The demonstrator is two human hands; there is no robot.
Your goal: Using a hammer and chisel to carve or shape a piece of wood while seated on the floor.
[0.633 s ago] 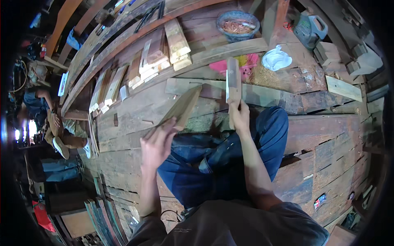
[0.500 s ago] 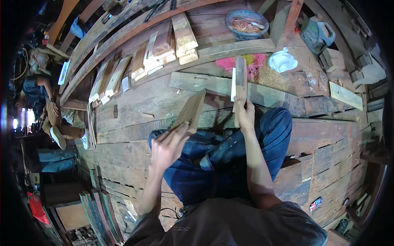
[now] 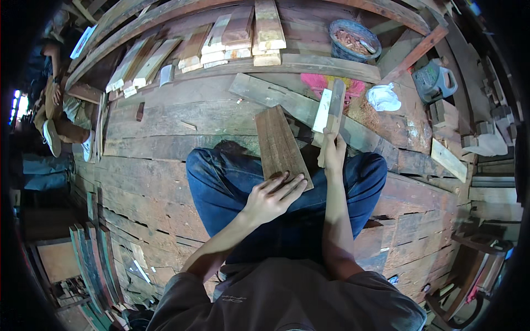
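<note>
Across the seated person's lap a dark plank (image 3: 280, 144) runs lengthwise away from the body, its near end gripped by the left hand (image 3: 271, 197). Just right, the right hand (image 3: 333, 154) grasps an upright broad-bladed tool (image 3: 330, 110).

Worn plank floor (image 3: 149, 143), stacked offcuts (image 3: 243, 33)

Bare planks (image 3: 165, 118) left; long beam (image 3: 301, 107) blocks ahead
</note>
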